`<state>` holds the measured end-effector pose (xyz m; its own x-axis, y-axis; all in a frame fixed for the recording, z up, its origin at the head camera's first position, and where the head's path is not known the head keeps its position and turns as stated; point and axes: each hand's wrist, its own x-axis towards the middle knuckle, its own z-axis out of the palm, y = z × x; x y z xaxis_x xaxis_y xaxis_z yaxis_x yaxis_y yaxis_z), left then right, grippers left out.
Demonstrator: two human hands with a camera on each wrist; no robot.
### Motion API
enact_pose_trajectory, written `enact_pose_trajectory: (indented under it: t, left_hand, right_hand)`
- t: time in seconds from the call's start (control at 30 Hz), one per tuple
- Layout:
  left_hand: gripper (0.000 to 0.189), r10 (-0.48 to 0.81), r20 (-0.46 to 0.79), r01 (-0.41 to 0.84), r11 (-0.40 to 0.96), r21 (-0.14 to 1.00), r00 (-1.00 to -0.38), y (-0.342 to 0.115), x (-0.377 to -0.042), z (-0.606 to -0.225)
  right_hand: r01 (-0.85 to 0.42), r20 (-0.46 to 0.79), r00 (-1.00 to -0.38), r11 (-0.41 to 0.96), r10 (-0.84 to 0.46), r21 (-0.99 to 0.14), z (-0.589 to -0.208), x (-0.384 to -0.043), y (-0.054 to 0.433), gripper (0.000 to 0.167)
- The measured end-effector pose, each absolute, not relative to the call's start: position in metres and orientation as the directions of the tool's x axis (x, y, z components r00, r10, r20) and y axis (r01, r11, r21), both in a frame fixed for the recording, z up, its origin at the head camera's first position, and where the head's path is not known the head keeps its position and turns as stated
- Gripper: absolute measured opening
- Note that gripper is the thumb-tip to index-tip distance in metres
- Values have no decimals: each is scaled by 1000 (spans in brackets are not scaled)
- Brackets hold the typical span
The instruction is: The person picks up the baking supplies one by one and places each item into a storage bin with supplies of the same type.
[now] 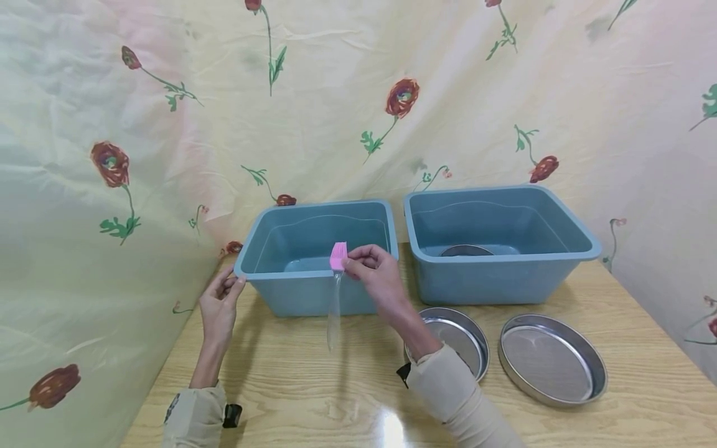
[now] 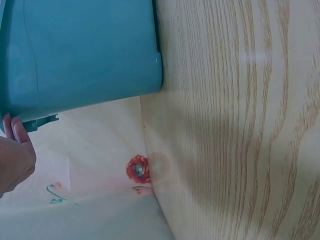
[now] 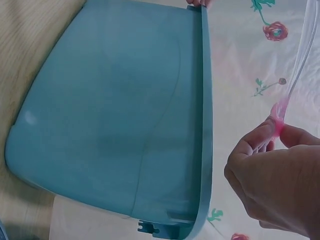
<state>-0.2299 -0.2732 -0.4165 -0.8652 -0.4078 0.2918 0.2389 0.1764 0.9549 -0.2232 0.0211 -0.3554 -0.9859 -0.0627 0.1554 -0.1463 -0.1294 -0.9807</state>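
Observation:
A basting brush with a pink bristle head (image 1: 338,256) and a clear handle (image 1: 333,311) hangs handle-down in front of the left blue tub (image 1: 313,295). My right hand (image 1: 376,274) pinches it by the pink head, between thumb and fingers; the right wrist view shows the same pinch on the pink part (image 3: 278,125). At the tub's left front corner, my left hand (image 1: 220,305) holds the rim. In the left wrist view, the left hand's fingertips (image 2: 19,129) grip that rim corner (image 2: 37,122).
A second blue tub (image 1: 493,280) stands to the right, with a round metal-rimmed thing (image 1: 467,250) inside. Two round metal sieves (image 1: 462,330) (image 1: 551,361) lie on the wooden table (image 1: 291,392) before it. A flowered cloth (image 1: 325,124) hangs behind.

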Motion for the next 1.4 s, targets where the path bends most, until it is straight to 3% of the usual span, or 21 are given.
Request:
enact_pose_trajectory:
  t: [1.4]
  left_hand:
    - [41, -406, 298, 243, 184, 953, -864, -274, -231, -418]
  right_hand:
    - [-79, 76, -997, -105, 29, -991, -337, -267, 41, 18]
